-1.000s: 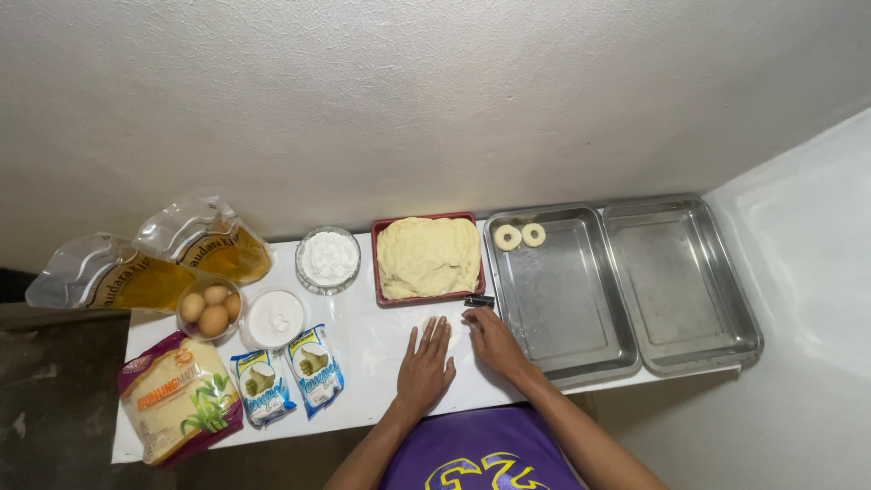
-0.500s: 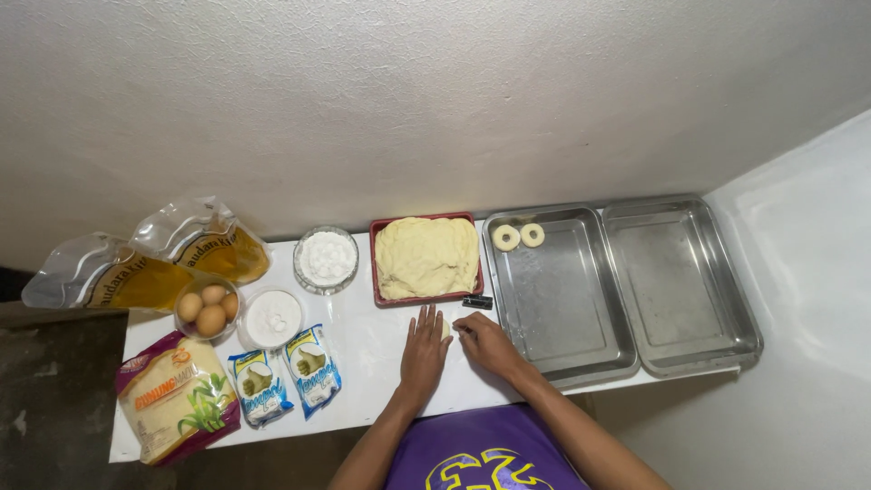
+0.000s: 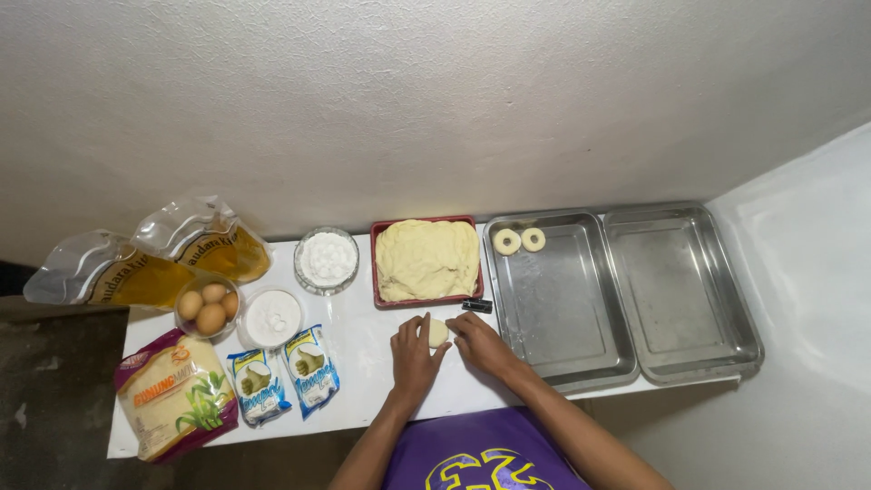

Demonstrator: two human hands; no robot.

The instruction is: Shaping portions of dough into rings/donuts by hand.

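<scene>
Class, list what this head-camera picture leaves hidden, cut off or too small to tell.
- Dough piece: partly covered by the left hand and right hand; whether either grips it is unclear.
- Small black object: too small to identify.
- Oil bags: they overlap each other.
- Person's torso: cut off by the bottom edge.

Both forearms reach up from the bottom edge, bare to the elbow, converging toward the middle; the left hand (image 3: 413, 356) lies palm down, fingers extended and close together, thumb angled inward; the right hand (image 3: 479, 345) sits just beside it, knuckles up, fingers curled slightly, fingertips pointing toward the left hand.
</scene>
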